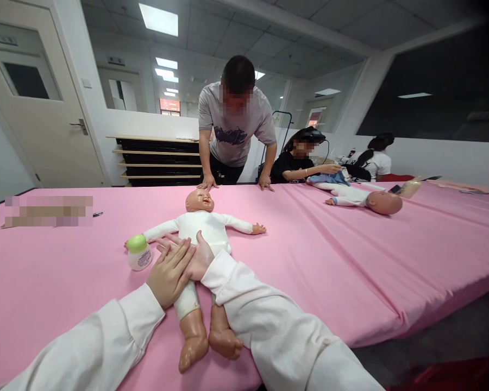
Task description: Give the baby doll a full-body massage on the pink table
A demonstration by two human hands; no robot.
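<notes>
A baby doll (204,224) in a white suit lies on its back on the pink-covered table, its head at the far end and its bare feet toward me. Over the doll's lower body, my right hand (200,259) is turned palm up, fingers stretched to the left and thumb raised. My left hand (169,276) lies flat across the right palm, its fingers straight. No object shows between the palms, though the contact area is hidden. Left of the hands stands a small white lotion bottle (140,256) with a green cap, near the doll's hand.
Across the pink tablecloth (309,271), a person (238,125) leans with both hands on the table edge. Farther right, a seated person (297,160) handles cloth beside another doll (367,201). A pale bottle (411,187) lies near it. A pen-like object (98,214) rests at left.
</notes>
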